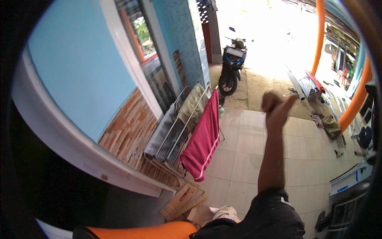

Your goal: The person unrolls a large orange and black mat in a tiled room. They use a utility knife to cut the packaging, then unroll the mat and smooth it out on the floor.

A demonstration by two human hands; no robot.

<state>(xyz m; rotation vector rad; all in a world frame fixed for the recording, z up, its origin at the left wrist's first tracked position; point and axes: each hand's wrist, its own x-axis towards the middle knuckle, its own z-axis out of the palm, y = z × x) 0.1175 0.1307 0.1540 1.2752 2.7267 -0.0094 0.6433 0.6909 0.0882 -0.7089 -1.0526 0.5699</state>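
My right hand is raised in front of me at the end of an outstretched arm with a black sleeve. Its fingers look curled in, the thumb stands out to the right, and I see nothing held; motion blurs it a little. It touches nothing and appears above the far part of the tiled floor. My left hand is out of view. Left of the arm, a metal drying rack carries a deep pink towel, a pale green cloth and a grey cloth.
A blue and black motorbike is parked beyond the tiles. Cardboard lies below the rack, near an orange rounded edge. Orange posts and metal lengths stand at right. A blue wall rises at left.
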